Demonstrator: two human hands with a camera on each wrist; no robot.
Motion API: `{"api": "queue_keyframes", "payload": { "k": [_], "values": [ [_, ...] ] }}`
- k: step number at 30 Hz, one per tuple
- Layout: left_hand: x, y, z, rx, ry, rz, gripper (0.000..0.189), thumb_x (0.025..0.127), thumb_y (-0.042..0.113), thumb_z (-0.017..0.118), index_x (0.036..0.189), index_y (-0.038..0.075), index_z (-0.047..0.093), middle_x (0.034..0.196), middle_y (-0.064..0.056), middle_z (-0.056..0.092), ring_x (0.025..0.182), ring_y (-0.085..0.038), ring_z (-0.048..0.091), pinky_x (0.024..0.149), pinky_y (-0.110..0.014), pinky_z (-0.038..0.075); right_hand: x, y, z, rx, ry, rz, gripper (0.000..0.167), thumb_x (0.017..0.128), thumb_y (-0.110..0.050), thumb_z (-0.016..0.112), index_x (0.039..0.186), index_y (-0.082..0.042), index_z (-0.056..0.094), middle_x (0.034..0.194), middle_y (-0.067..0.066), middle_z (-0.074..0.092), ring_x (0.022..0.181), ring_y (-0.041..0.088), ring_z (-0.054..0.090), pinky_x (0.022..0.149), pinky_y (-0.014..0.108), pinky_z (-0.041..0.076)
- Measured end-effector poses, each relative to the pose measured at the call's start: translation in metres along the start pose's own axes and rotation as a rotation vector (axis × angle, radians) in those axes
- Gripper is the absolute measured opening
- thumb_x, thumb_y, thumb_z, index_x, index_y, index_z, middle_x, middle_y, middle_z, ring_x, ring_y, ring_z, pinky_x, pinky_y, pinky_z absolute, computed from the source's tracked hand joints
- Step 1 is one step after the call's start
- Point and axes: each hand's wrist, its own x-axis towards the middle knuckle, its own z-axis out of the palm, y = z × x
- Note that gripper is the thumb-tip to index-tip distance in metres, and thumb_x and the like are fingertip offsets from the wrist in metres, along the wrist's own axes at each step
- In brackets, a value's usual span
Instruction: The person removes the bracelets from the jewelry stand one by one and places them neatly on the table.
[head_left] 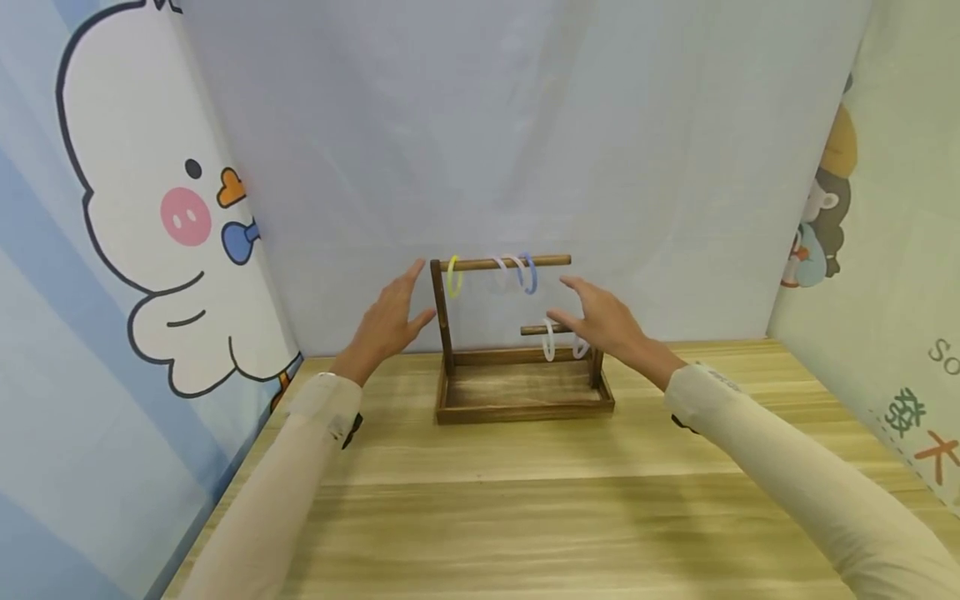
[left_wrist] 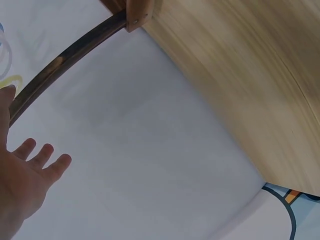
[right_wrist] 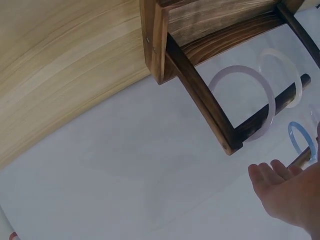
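Note:
A dark wooden rack [head_left: 442, 317] stands on the table, with a long upper rod, a shorter lower rod and a tray base [head_left: 525, 412]. On the upper rod hang a yellow ring [head_left: 453, 277], a blue ring [head_left: 531, 275] and pale pinkish rings [head_left: 502, 268] between them. The lower rod carries a white ring [head_left: 549, 342] and a pale lilac ring [right_wrist: 242, 70]. My left hand [head_left: 386, 321] is held up beside the tall post, fingers extended and holding nothing. My right hand [head_left: 603, 317] hovers by the rack's right side with thumb and fingers apart, nothing in it.
The light wooden table [head_left: 487, 517] extends in front of the rack. A pale cloth backdrop [head_left: 525, 125] hangs behind it. Printed cartoon panels flank both sides, with a white bird figure [head_left: 142, 125] on the left.

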Motion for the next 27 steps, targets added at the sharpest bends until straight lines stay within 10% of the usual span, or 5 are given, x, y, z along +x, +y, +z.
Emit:
{"api": "queue_keyframes", "payload": {
  "k": [7, 27],
  "values": [
    [0.010, -0.001, 0.006, -0.070, 0.025, 0.020, 0.083, 0.106, 0.025, 0.063, 0.169, 0.026, 0.008, 0.162, -0.015, 0.041, 0.143, -0.044, 0.043, 0.101, -0.070, 0.050, 0.011, -0.008, 0.010, 0.083, 0.006, -0.012, 0.069, 0.104, -0.036, 0.067, 0.158, -0.003, 0.039, 0.158, 0.019, 0.047, 0.141, 0.038, 0.049, 0.115, 0.055, 0.046],
    [0.029, -0.004, 0.022, -0.259, 0.140, 0.124, 0.065, 0.104, 0.003, 0.063, 0.161, 0.009, 0.032, 0.142, -0.029, 0.058, 0.121, -0.044, 0.064, 0.101, -0.058, 0.056, 0.040, -0.014, 0.026, 0.235, 0.098, -0.019, 0.050, 0.103, -0.023, 0.069, 0.145, 0.001, 0.054, 0.141, 0.020, 0.062, 0.131, 0.035, 0.059, 0.108, 0.050, 0.054]
  ]
}}
